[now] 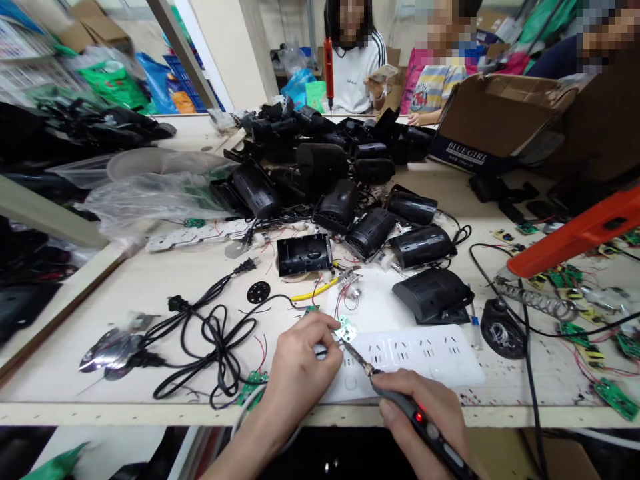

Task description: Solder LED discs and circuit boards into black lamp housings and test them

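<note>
My right hand (pixel 425 417) is wrapped round a dark soldering iron (pixel 400 400) with a red light on its handle. The iron's tip touches or nearly touches a small green circuit board (pixel 346 329) above the left end of a white power strip (pixel 425 353). My left hand (pixel 307 353) is closed beside that board, its fingers pinched; what they grip is too small to make out. Thin red wires run up from the board to a small metal and white part (pixel 350 283). A yellow cable (pixel 315 291) lies just behind.
Black plastic housings (pixel 370 232) are piled behind. Coiled black cords (pixel 220 347) lie left. At the right are an orange tool (pixel 580 230), a metal spring (pixel 540 300) and green boards (pixel 615 397). A cardboard box (pixel 500 120) and people (pixel 357 73) are across the table.
</note>
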Motion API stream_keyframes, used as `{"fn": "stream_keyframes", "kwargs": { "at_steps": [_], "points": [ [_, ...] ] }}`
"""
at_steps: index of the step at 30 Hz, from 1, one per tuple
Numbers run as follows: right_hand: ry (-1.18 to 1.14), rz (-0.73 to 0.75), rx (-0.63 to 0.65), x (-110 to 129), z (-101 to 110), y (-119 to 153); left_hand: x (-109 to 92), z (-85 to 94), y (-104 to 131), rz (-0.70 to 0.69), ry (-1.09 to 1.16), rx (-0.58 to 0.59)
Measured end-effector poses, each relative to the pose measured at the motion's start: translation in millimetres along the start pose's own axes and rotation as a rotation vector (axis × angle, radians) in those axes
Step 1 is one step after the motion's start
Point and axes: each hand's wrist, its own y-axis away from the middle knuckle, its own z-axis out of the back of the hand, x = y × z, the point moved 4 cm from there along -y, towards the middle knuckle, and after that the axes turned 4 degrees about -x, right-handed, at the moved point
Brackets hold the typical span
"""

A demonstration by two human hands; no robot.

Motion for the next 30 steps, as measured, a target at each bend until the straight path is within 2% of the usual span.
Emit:
{"fn": "stream_keyframes", "kwargs": {
  "at_steps": [4,8,11,16,20,24,30],
  "points": [
    [0.003,0.052,0.012,1,-2,3,0,-0.3,0,0.002,0.005,-0.001],
    [0.011,0.021,-0.009,-2,-6,11,0,-0.7,0,0.001,0.007,-0.005],
    [-0.01,0.046,0.02,0,-7,11,0,-0.6,0,-0.001,0.006,-0.006],
    [-0.039,-0.018,-0.042,-3,1,7,0,-0.1,0,0.005,0.001,-0.009],
    [0.014,0.021,0.02,-3,-1,10,0,-0.3,1,0.001,-0.006,-0.009],
    [0.001,-0.057,-0.05,-3,-4,11,0,-0.4,0,-0.009,-0.007,-0.01],
    [-0.024,-0.031,-0.055,4,-5,5,-2,-0.1,-1,-0.02,-0.028,-0.011]
  ]
}}
